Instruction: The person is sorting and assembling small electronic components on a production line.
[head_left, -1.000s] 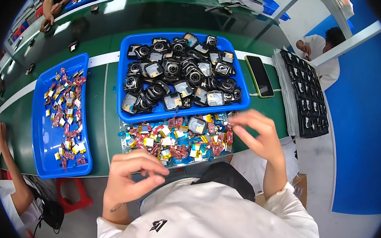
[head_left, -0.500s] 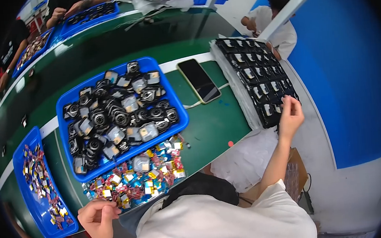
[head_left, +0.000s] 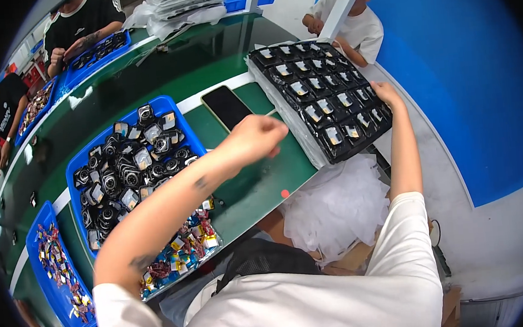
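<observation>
My right hand [head_left: 386,94] has its fingers closed on the right edge of a black compartment tray [head_left: 336,88]. Each visible pocket of this tray holds a small part with a pale, whitish face. Across the table reaches my left arm, with my left hand [head_left: 262,136] above the green surface between a phone [head_left: 227,106] and the tray. Its fingers are curled, and whatever they may hold is hidden. Beneath my left forearm stands a blue bin [head_left: 188,127] heaped with black watch-like housings [head_left: 128,165], partly covered by the arm.
Loose small parts [head_left: 185,246] in foil colours lie along the table's near edge. A narrow blue bin [head_left: 35,258] with similar pieces is at the left. White sheets [head_left: 333,213] are piled below the tray. Other people work at the far side, near stacked white trays [head_left: 182,10].
My left hand has swung from the near left, by the loose parts, across to the tray's left side. My right hand has moved up along the tray's right edge. The view has shifted.
</observation>
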A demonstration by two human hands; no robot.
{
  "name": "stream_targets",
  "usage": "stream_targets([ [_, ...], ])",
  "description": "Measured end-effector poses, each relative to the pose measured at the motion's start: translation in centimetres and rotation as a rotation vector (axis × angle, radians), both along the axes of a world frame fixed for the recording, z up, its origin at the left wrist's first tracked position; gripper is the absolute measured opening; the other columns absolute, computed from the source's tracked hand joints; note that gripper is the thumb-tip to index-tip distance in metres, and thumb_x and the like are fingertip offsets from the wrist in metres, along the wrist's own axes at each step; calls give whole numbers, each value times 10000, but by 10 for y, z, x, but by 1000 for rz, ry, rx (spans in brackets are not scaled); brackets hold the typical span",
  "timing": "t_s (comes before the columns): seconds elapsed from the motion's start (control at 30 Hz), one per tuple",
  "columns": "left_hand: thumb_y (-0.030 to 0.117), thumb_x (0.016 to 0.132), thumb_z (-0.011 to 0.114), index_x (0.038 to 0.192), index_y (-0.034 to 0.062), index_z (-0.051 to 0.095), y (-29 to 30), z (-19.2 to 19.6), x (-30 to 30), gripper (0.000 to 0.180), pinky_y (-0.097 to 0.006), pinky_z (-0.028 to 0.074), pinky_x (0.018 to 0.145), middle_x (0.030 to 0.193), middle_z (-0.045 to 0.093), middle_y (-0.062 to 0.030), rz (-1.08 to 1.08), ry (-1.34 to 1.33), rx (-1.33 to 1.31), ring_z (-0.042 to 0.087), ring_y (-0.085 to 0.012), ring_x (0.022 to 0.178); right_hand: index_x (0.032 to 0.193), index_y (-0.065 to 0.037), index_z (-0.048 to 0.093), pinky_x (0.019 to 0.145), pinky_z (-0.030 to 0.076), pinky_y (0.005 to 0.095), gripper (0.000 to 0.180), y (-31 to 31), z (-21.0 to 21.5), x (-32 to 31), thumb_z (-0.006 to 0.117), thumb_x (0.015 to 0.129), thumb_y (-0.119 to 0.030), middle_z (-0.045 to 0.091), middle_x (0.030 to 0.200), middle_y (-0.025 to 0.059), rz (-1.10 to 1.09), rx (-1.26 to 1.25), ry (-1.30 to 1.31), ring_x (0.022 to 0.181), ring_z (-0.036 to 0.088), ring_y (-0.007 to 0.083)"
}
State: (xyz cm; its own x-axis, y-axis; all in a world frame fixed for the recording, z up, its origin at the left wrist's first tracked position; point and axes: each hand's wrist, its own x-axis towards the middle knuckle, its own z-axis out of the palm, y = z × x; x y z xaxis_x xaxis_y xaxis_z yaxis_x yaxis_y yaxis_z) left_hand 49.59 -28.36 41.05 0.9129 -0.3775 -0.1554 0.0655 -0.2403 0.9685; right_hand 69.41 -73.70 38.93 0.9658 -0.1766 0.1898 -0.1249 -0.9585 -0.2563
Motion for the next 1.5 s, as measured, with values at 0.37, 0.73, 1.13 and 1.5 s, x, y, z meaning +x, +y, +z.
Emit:
stream_targets([
  [0.37,136,835,599,977,-20,541,-68,-21,59,219,-273,503,718,941,469,-54,310,410,-408,534,-133,741,925,87,623,715,484,404,429,11,16,5,556,857,-331,646,885,228,-127,213,144,840,634,312],
  [0.73,110,750,594,1086,-25,536,-76,6,48,367,-333,416,787,1181,508,-110,331,429,-396,447,-213,1058,777,10,621,523,426,350,271,17,18,-1,575,845,-248,575,633,76,-66,163,165,555,546,193],
  [1.13,50,758,586,1005,93,553,-71,20,50,253,-311,375,789,1103,473,-5,241,448,-469,414,-158,946,833,63,656,677,467,396,370,31,12,2,576,815,-298,651,748,216,-94,-32,-39,730,649,312],
  [1.5,65,766,606,973,54,520,-64,2,66,225,-297,404,779,912,531,-48,382,477,-523,477,-163,820,1149,114,531,968,382,408,608,28,7,32,505,865,-423,509,1206,306,-199,220,142,1162,494,392],
])
